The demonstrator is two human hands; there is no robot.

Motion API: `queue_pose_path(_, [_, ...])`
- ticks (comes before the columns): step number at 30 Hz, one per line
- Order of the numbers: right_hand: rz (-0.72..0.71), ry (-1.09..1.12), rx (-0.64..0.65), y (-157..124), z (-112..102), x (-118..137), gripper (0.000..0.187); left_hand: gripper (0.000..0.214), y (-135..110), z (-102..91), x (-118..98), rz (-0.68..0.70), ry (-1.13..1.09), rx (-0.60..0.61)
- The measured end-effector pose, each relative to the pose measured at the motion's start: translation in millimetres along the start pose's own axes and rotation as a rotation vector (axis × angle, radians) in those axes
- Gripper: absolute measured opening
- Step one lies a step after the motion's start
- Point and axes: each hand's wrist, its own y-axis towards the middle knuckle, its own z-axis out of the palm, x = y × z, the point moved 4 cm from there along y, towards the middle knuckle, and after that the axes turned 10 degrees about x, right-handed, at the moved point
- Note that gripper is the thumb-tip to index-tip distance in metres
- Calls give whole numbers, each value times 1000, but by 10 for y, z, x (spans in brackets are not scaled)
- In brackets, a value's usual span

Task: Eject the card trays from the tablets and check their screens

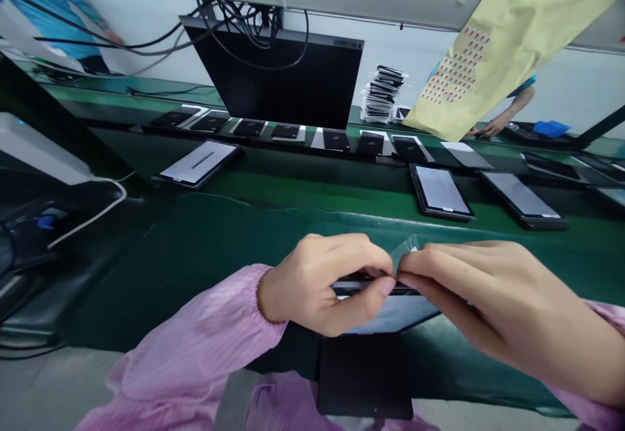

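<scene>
left hand (317, 288) is curling nearly closed, thumb and fingertips pinching the upper edge of a dark tablet (385, 317) that is sitting tilted at the near edge of the green worktop (219, 236), just above a black pad (364, 375). right hand (488, 294) is meeting it fingertip to fingertip, fingers drawn into a pinch on a clear film tab (407, 247) sticking up at that same edge. further back, lit tablets (442, 190) are lying flat towards the far right, and small black devices (288, 131) are lining the far edge under a dark monitor (283, 79).

Head view, forward-down, close over left hand (322, 284), right hand (488, 301).
</scene>
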Motion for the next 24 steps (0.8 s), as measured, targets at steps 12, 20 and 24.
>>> queue_pose_path(12, [-37, 77, 152, 40, -1, -13, 21, 9, 16, -9, 8, 9, -13, -9])
queue_pose_path(20, [-26, 121, 170, 70, -4, -46, 20, 9, 14, 4, 13, -8, -28, -11])
queue_pose_path(24, [9, 118, 166, 87, -43, -58, 18, 9, 12, 2, -7, -24, -19, -12])
